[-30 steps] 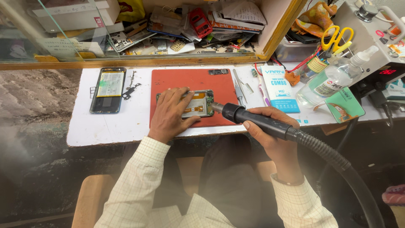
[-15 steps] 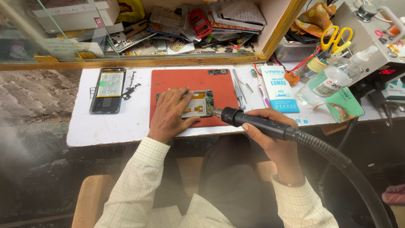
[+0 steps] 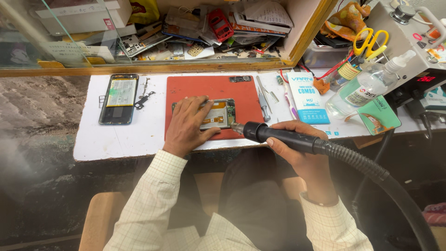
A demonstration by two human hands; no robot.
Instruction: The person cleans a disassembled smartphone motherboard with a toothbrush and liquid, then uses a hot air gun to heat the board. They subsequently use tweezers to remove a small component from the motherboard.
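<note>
Head view: an opened phone (image 3: 218, 115) is being pinned by the left hand (image 3: 188, 122) and heated by a hot-air wand (image 3: 283, 138) clamped in the right hand (image 3: 302, 148); its board is not yet lifted.

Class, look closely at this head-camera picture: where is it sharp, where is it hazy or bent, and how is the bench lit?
Head view: even, soft light on the white bench, only faint shadows; sharp around the left hand, opened phone and the hot-air handle in the right hand; a hazy smear veils the lower left; the glass pane reflects faintly; wide-angle bending curves the edges.
</note>
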